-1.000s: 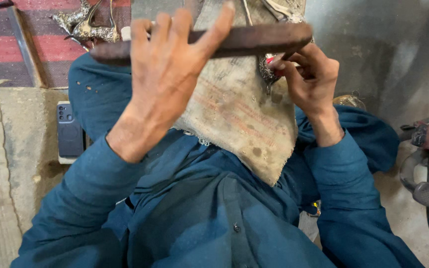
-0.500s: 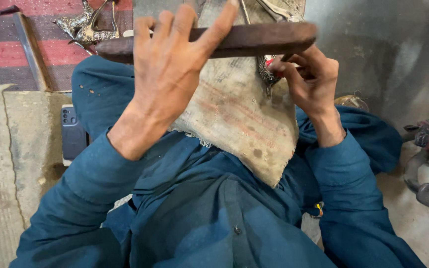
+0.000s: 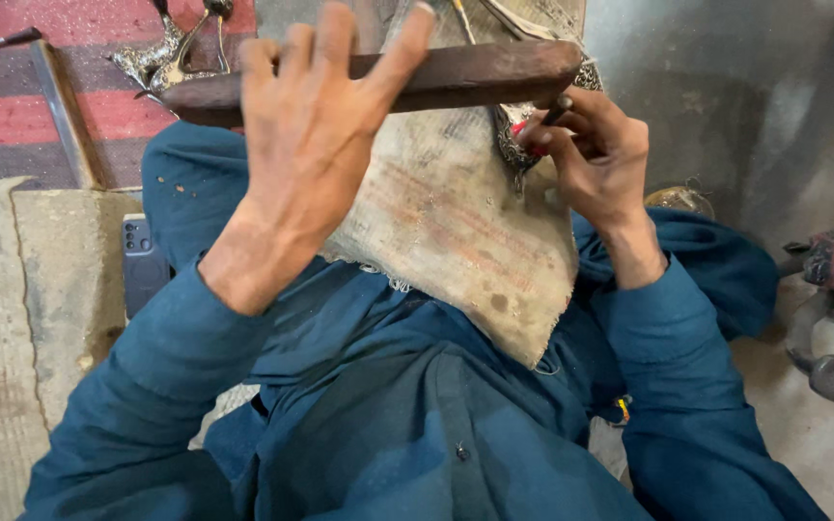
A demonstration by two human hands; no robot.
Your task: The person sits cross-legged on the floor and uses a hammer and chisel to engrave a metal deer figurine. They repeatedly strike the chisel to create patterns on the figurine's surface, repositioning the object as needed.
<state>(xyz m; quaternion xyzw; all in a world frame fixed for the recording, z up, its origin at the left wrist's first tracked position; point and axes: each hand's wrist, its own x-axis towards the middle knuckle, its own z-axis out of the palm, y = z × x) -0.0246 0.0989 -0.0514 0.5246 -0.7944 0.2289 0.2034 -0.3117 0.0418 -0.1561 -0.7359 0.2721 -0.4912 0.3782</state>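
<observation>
Unchanged since before: left hand (image 3: 316, 145) grips one dark brown wooden bar (image 3: 475, 75); right hand (image 3: 596, 159) pinches one thin red-handled tool (image 3: 541, 123) over one burlap cloth (image 3: 460, 232).

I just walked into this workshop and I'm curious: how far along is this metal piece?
Done: shiny ornate castings already lie on the floor. In hand: the left hand presses a dark wooden bar over the burlap cloth, while the right hand works a small tool on a silvery ornament. How much is left cannot be told.
</observation>
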